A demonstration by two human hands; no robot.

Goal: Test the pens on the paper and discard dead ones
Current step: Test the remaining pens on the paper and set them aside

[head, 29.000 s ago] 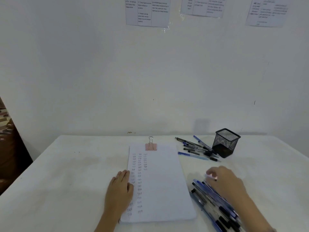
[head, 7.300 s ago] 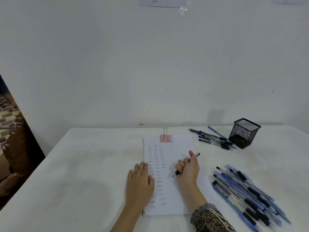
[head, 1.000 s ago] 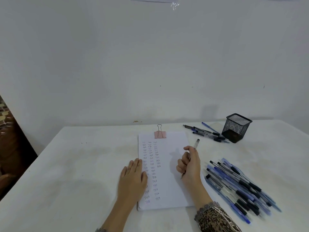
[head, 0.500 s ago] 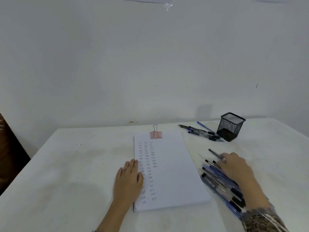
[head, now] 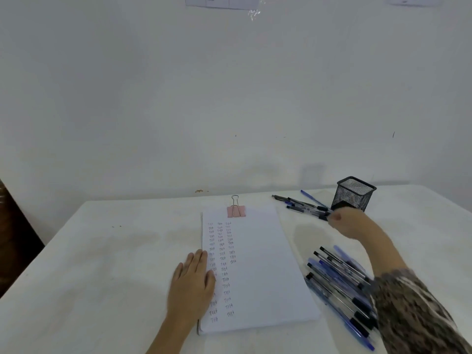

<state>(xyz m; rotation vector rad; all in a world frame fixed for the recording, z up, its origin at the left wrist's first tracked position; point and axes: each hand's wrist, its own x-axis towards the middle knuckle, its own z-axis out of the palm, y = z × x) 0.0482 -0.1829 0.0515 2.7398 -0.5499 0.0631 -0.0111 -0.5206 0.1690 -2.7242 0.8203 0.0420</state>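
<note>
Nearest the camera, a patterned sleeve (head: 413, 312) is cut off by the lower right corner and covers part of a heap of blue and black ballpoint pens (head: 337, 279) lying below the right forearm. To the left of that heap, the left hand (head: 191, 284) is laid flat, fingers together and extended, on the left edge of the clipped paper pad (head: 258, 272); nothing is gripped by it. Columns of small handwritten marks are seen beside its fingertips, partly hidden under the palm, and cannot be read with certainty. A pink binder clip (head: 236, 210) is fixed at the pad's far edge.

Farther off, the right hand (head: 343, 223) is blurred; whether a pen is held cannot be told. Just beyond its fingertips, a smaller group of pens (head: 301, 205) lies beside a black mesh pen cup (head: 355, 194).
</note>
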